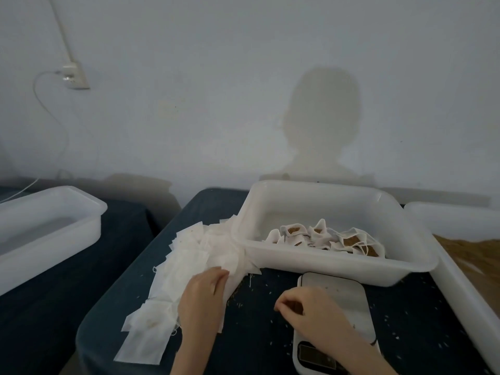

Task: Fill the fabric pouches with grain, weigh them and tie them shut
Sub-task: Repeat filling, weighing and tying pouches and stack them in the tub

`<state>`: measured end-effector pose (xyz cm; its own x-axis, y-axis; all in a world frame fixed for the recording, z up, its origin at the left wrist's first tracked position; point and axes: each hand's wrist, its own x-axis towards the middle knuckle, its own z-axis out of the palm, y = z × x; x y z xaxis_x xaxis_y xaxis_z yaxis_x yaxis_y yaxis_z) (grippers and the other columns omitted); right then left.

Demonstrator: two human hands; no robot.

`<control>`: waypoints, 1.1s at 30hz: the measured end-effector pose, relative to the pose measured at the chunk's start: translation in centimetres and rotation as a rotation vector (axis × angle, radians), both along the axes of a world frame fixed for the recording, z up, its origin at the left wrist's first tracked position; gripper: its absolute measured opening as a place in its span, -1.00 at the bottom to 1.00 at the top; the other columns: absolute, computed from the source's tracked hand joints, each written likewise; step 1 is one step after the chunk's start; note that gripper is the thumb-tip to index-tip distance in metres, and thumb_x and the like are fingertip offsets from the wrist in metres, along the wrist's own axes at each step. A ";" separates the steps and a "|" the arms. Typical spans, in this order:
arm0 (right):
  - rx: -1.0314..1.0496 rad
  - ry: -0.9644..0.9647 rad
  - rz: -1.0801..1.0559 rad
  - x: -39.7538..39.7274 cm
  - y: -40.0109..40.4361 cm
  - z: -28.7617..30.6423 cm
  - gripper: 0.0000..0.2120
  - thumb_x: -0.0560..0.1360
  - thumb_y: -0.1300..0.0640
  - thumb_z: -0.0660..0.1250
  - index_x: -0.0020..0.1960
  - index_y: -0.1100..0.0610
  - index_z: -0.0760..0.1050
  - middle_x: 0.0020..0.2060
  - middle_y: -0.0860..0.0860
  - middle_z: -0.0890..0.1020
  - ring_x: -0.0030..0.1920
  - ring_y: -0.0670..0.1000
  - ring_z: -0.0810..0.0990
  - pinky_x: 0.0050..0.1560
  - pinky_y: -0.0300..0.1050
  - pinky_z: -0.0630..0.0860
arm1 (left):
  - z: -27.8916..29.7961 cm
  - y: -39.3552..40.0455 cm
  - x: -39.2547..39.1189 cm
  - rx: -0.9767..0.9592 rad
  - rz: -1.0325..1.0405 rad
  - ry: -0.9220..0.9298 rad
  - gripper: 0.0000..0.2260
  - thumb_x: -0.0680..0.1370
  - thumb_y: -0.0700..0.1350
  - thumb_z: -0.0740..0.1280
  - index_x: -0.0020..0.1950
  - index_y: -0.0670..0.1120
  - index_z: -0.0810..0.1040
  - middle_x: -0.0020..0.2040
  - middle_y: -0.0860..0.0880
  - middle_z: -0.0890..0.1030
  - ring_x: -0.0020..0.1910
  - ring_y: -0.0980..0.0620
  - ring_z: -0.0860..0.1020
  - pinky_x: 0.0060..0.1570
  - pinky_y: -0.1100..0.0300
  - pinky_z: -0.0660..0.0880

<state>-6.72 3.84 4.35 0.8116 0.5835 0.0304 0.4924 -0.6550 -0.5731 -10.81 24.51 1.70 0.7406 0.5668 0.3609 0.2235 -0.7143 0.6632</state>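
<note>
A heap of empty white fabric pouches (186, 255) lies on the dark table, left of centre. My left hand (203, 296) rests on the heap's right edge and pinches one pouch between thumb and fingers. My right hand (305, 307) hovers over the left side of the white kitchen scale (338, 293) with its fingers curled; whether it holds anything I cannot tell. A white tub (335, 263) behind the scale holds several filled pouches (349, 239) with brown grain showing. Brown grain (476, 253) fills a white tray at the far right.
An empty white tub (51, 228) stands at the left on a second dark surface. Loose grains are scattered over the table (259, 334) around the scale. A wall socket (74, 77) with a cable hangs on the wall behind.
</note>
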 end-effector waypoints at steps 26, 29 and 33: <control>0.608 0.411 -0.111 -0.8 -1.3 2.9 -0.79 0.56 0.10 0.32 -0.20 -0.08 0.65 -0.42 -0.04 0.62 -0.42 -0.15 0.53 -0.42 -0.33 0.39 | 2.3 -6.0 0.8 -0.482 -0.214 -0.217 -0.84 0.58 -0.12 0.28 -0.12 0.13 0.56 -0.25 0.20 0.61 -0.20 0.19 0.55 -0.22 0.27 0.44; 0.573 0.387 -0.204 -0.4 -2.7 3.2 -0.87 0.49 0.04 0.41 -0.22 -0.02 0.66 -0.38 0.06 0.65 -0.41 -0.10 0.52 -0.41 -0.31 0.39 | 2.3 -7.1 0.7 -0.469 -0.274 -0.175 -0.79 0.56 -0.17 0.31 -0.10 0.18 0.53 -0.22 0.21 0.61 -0.17 0.21 0.57 -0.18 0.29 0.48; 0.541 0.268 -0.313 0.2 -4.3 3.2 -0.79 0.38 -0.03 0.50 -0.37 0.01 0.59 -0.45 -0.04 0.64 -0.46 -0.19 0.52 -0.35 -0.41 0.42 | 3.0 -8.5 0.2 -0.138 -0.443 -0.251 -0.56 0.46 -0.27 0.41 0.03 0.28 0.44 0.05 0.30 0.50 0.10 0.30 0.45 0.10 0.31 0.40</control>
<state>-6.50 -0.49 7.58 0.9598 0.2795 0.0263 0.1219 -0.3306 -0.9359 -10.58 16.01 4.75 0.8202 0.2739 0.5023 -0.2579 -0.6066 0.7520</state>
